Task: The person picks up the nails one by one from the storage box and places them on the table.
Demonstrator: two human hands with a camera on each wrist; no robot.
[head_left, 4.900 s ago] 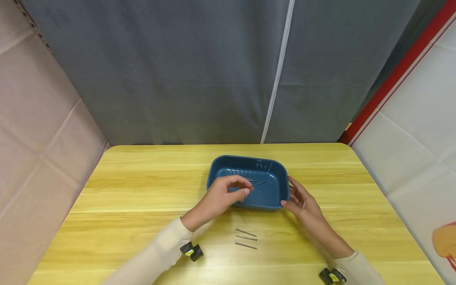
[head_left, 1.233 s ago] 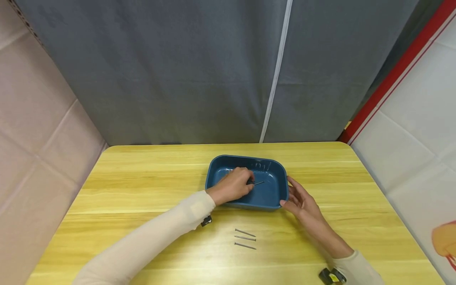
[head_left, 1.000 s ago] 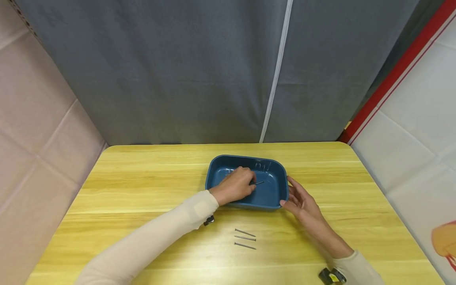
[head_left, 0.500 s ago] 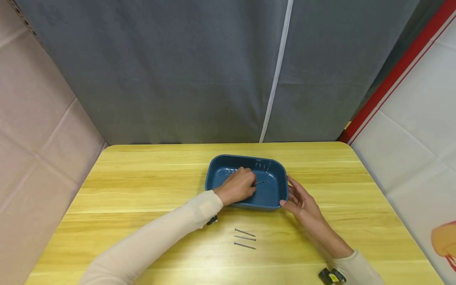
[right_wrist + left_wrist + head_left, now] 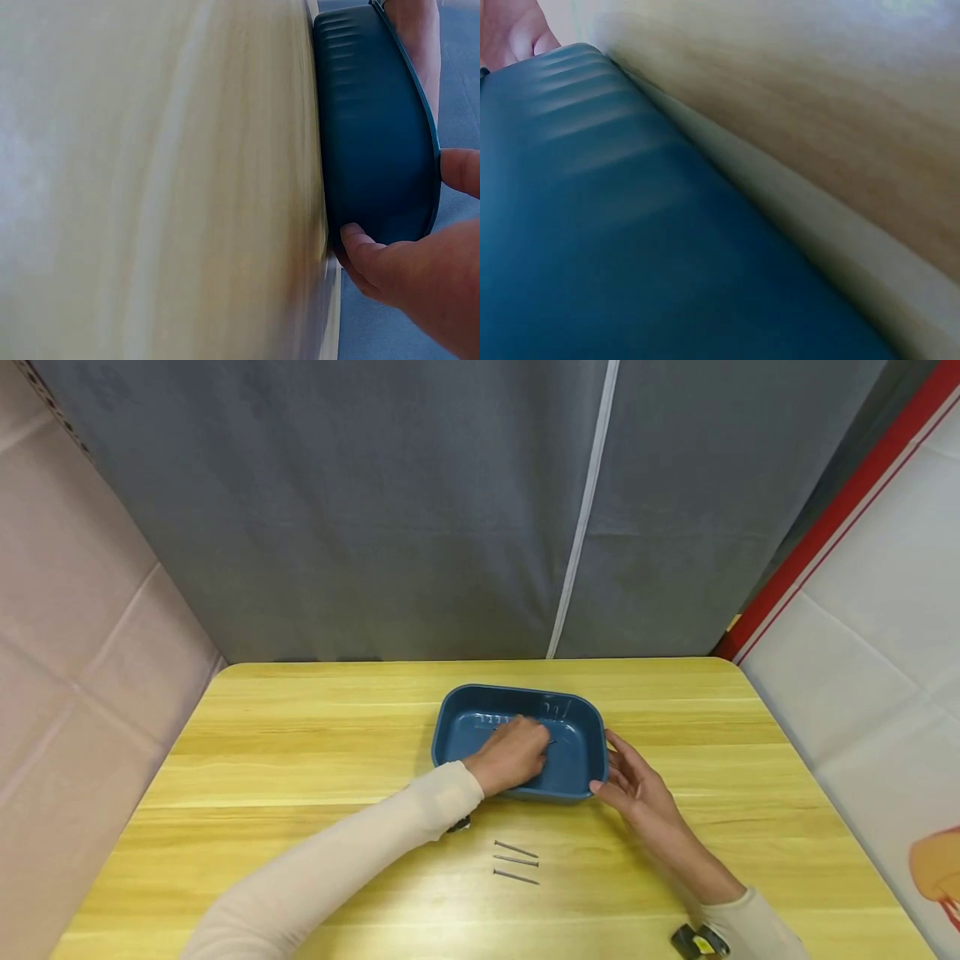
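A blue rectangular tray [image 5: 576, 770] stands on the wooden table. My left hand [image 5: 512, 753] reaches over its near wall, down inside, with bent fingers pointing right. Just past the knuckles shows the tip of a nail [image 5: 552, 742]; the fingertips are hidden, so I cannot tell whether they pinch it. At the tray's right end my right hand [image 5: 637, 787] grips the corner. The right wrist view has its thumb [image 5: 461, 171] at the rim and other fingers lower on the wall. In the left wrist view, the tray's outer wall [image 5: 630, 225] fills much of the picture.
Three nails lie in a row on the table in front of the tray: a far nail [image 5: 516, 849], a middle nail [image 5: 516, 861] and a near nail [image 5: 516, 877]. A grey curtain [image 5: 375, 527] hangs behind the table [image 5: 300, 735].
My left hand has gone lower into the tray and then slid right, covering most of the nail there. My right hand keeps its grip; the three nails on the table stay put.
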